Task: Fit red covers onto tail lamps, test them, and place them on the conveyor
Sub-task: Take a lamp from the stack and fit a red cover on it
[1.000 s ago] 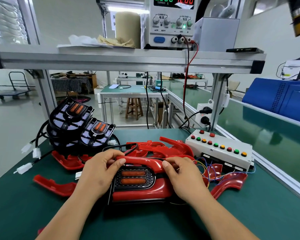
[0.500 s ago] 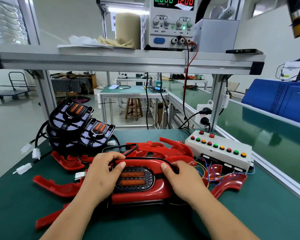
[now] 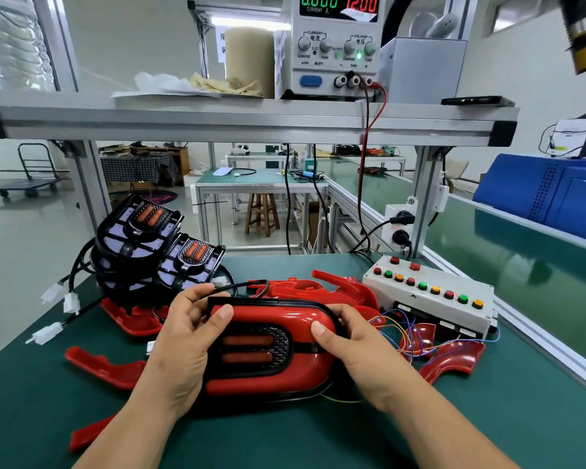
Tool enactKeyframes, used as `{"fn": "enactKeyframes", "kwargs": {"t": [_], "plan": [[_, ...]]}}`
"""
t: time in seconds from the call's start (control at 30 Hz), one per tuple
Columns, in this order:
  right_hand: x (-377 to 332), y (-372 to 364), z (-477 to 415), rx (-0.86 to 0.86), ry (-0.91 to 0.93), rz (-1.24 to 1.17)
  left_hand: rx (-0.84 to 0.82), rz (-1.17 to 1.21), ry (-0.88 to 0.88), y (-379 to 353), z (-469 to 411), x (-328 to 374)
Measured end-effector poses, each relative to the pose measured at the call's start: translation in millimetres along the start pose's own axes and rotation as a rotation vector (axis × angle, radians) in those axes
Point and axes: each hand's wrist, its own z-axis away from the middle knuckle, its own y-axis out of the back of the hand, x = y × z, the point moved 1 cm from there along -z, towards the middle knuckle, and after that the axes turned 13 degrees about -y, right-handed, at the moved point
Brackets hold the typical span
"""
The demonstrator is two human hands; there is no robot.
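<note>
A tail lamp (image 3: 268,350) with a red cover over its black housing is tilted up off the green mat at centre. My left hand (image 3: 183,340) grips its left end, thumb on the cover's top corner, fingers behind. My right hand (image 3: 356,346) grips its right end, thumb pressing on the red cover. Two orange strips show in the lamp's black middle. Bare black tail lamps (image 3: 142,242) are stacked at the back left. Loose red covers (image 3: 318,289) lie behind and around the held lamp.
A white test box (image 3: 430,296) with coloured buttons and loose wires sits to the right. The green conveyor (image 3: 508,258) runs along the right side. A power supply (image 3: 335,45) stands on the overhead shelf. White connectors (image 3: 48,333) trail at the left edge.
Both hands have raised the covered lamp and tilted it toward me. My thumbs have slid along the cover's top edge to its corners.
</note>
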Motion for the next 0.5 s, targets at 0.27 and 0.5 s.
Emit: {"fn": "enactKeyframes", "kwargs": {"t": [0.27,0.5], "plan": [[-1,0,1,-0.105,0.032,-0.153,-0.134,0.18,0.183,0,2,14],[-8,1,5,-0.152,0.03,-0.196,-0.14,0.231,0.211,-4,3,17]]}}
